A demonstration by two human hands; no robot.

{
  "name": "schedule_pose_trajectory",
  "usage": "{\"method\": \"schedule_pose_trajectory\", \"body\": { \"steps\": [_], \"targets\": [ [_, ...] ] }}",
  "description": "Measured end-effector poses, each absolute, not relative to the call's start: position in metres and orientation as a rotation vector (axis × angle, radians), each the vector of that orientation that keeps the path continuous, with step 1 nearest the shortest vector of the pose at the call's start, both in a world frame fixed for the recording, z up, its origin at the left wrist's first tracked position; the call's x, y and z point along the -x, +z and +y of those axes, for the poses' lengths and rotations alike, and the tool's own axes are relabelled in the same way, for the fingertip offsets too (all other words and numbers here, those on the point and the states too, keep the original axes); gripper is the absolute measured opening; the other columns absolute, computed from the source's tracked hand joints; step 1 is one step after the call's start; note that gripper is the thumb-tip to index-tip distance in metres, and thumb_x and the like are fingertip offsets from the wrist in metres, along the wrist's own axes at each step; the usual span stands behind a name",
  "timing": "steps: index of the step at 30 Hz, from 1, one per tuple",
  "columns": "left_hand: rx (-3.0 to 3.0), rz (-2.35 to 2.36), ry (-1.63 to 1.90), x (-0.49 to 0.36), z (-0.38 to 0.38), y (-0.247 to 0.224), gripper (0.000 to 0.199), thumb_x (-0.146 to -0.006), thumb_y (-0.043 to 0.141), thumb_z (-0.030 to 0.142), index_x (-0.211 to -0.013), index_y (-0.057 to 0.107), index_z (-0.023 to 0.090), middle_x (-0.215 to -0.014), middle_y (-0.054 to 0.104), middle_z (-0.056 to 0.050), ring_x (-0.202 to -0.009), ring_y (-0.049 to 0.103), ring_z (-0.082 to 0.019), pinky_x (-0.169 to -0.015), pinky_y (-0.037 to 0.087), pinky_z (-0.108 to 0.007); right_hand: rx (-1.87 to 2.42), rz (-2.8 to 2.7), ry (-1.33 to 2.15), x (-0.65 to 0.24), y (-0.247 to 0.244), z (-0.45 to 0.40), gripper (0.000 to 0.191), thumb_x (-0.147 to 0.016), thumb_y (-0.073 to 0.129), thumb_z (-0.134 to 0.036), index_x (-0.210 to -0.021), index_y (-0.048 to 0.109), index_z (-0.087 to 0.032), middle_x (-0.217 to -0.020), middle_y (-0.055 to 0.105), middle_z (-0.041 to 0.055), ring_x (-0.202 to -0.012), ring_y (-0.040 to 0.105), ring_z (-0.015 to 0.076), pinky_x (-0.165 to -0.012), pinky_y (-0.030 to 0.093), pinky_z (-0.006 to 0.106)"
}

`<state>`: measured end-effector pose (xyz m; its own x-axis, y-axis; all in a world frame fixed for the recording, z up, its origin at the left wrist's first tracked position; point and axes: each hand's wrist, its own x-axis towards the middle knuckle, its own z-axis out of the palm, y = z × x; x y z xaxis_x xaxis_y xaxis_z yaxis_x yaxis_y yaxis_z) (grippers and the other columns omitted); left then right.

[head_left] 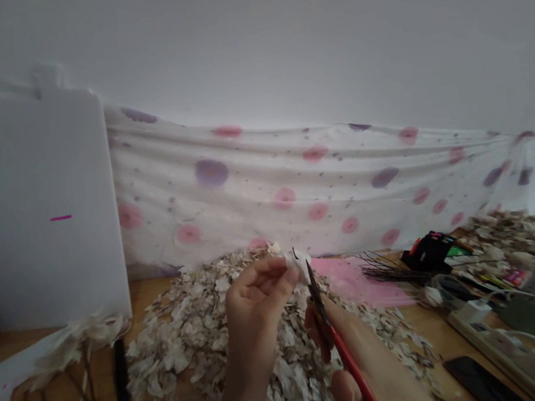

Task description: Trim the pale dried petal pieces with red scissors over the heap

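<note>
Near the bottom middle of the frame, the left hand [258, 314] pinches a white papery scrap [297, 267] between thumb and fingertips (it looks light and soft, safest held by one edge), while the right hand [378, 371] grips red-handled scissors [346, 360] above a heap of pale flakes [184, 351].

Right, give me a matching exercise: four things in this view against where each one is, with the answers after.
Things:
1. Red-handled scissors
2. White scrap
3. White board
4. Black phone

Places:
A. Lying on the wooden table, lower right
B. Held in the right hand
C. Standing upright at the far left
D. Pinched in the left hand

Pairs: 1-B, 2-D, 3-C, 4-A
</note>
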<state>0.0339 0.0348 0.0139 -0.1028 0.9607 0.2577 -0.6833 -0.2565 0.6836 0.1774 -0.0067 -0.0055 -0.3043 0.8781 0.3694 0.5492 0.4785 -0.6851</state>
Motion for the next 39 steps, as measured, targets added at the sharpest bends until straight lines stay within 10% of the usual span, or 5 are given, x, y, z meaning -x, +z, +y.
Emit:
{"method": "schedule_pose_trajectory", "body": {
  "steps": [39],
  "targets": [
    [-0.587, 0.464, 1.688, -0.063, 0.027, 0.007, 0.022, -0.067, 0.087, 0.023, -0.08, 0.071, 0.017, -0.076, 0.076, 0.001, -0.073, 0.069, -0.01, -0.073, 0.053, -0.018, 1.294, -1.906, 0.62, -0.182, -0.006, -0.006, 0.086, -0.059, 0.031, -0.103, -0.071, 0.04, -0.019, -0.063, 0.043, -0.0013, -0.058, 0.031, 0.0128, -0.052, 0.021, 0.024]
  ]
}}
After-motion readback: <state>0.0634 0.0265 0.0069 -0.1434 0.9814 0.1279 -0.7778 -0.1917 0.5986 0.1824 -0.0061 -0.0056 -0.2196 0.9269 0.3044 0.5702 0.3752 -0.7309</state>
